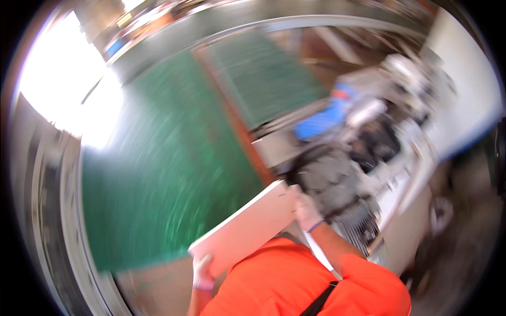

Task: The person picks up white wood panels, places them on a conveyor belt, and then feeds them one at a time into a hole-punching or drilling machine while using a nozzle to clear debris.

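A flat white board [245,229], rectangular with a thick edge, is held tilted in front of my body. My left hand [202,269], in a white glove, grips its near left end. At the far right end, my right hand [308,210], also gloved, is closed on the board's edge. Part of the fingers of both hands is hidden behind the board. The whole picture is smeared by motion.
Beyond the board lies a wide green surface [158,174] with an orange-brown strip [237,124] along it. Machinery stands to the right, with a finned grey motor [358,224], a blue object [321,122] and dark parts [375,145]. A metal rail [71,221] runs at left.
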{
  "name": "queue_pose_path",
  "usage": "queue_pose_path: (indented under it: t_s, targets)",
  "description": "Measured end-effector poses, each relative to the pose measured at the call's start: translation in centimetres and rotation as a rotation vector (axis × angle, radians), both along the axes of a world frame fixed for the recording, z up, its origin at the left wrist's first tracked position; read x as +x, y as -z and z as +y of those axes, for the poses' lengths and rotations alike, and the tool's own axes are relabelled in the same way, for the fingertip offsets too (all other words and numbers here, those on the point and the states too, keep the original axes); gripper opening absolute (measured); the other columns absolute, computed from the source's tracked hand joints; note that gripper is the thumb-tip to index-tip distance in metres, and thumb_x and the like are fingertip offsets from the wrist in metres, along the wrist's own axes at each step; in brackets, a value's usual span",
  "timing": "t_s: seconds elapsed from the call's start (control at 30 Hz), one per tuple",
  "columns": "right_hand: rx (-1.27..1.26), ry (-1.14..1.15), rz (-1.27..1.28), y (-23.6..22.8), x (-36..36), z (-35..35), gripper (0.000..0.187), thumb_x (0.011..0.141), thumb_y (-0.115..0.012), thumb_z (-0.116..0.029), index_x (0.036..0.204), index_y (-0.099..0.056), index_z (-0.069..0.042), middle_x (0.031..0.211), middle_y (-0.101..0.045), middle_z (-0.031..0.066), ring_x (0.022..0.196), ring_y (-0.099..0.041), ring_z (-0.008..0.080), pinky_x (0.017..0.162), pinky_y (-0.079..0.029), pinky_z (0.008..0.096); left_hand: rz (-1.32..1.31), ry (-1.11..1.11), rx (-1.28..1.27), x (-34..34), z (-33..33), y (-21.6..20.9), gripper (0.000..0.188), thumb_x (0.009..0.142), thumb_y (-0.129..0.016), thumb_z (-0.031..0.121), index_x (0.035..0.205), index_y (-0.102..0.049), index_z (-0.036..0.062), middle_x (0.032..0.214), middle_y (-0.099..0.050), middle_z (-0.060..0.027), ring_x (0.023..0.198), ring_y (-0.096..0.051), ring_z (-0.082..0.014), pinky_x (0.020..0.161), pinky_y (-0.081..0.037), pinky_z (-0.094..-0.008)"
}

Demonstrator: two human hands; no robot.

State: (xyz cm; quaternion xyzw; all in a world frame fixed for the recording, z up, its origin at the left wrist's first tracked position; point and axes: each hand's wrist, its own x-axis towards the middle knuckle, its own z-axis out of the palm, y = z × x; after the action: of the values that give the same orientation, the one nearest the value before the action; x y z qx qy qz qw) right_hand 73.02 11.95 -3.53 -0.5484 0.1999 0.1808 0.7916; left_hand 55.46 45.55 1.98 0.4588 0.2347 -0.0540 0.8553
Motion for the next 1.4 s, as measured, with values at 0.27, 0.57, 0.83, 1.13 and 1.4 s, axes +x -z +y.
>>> queue_pose_path:
  t_s: [0.27, 0.57, 0.83, 1.13, 1.4]
  targets:
    - [0.028, -0.771, -0.116, -5.5, 0.2, 11.1, 0.057, 0.092, -0.070, -0.035, 0.130, -0.056, 0.005, 0.116, -0.067, 0.0088, 0.102, -0.065, 0.0155, 0.091, -0.052, 0.0320, -0.001, -0.519, -0.063, -14.1, -0.3, 0.9, 0.073, 0.080, -0.078, 0.025, 0.141, -0.051, -0.0039, 0.135, -0.062, -0.0144, 0.123, -0.060, -0.0263, 0.106, -0.047, -0.0414]
    - [0.202, -1.738, 0.173, -7.3, -16.1, 29.2, 0.077, 0.070, -0.076, -0.016, 0.138, -0.050, 0.008, 0.130, -0.064, 0.0164, 0.120, -0.065, 0.0295, 0.101, -0.054, 0.0396, -0.011, -1.149, -0.222, -38.2, -4.3, 2.7, 0.077, 0.081, -0.081, 0.026, 0.143, -0.048, -0.0072, 0.136, -0.061, -0.0185, 0.123, -0.060, -0.0302, 0.111, -0.045, -0.0425]
    - [-0.057, -1.719, 0.445, 2.9, -29.3, 34.4, 0.055, 0.087, -0.065, -0.019, 0.132, -0.052, 0.010, 0.122, -0.065, 0.0236, 0.106, -0.068, 0.0344, 0.086, -0.058, 0.0452, 0.086, -1.836, -0.467, -52.8, -5.7, 20.5, 0.046, 0.101, -0.055, 0.042, 0.119, -0.062, -0.0001, 0.116, -0.068, -0.0115, 0.102, -0.067, -0.0260, 0.086, -0.054, -0.0410]
    - [-0.161, -1.110, 0.278, 18.0, -28.7, 46.8, 0.045, 0.085, -0.074, -0.023, 0.124, -0.062, -0.006, 0.111, -0.071, 0.0123, 0.090, -0.072, 0.0309, 0.071, -0.058, 0.0456, -0.959, -1.194, -0.725, -53.8, -13.1, 32.1, 0.041, 0.102, -0.051, 0.039, 0.128, -0.053, 0.0071, 0.143, -0.055, -0.0184, 0.130, -0.051, -0.0378, 0.106, -0.043, -0.0513]
    - [-0.025, -0.530, 0.202, 30.4, -25.3, 63.8, 0.060, 0.076, -0.085, -0.014, 0.129, -0.059, 0.000, 0.113, -0.068, 0.0094, 0.098, -0.068, 0.0271, 0.085, -0.057, 0.0432, 1.279, -0.202, 0.513, -50.3, -4.1, 15.1, 0.020, 0.099, -0.054, 0.024, 0.092, -0.062, 0.0070, 0.098, -0.068, -0.0112, 0.090, -0.068, -0.0304, 0.078, -0.055, -0.0431]
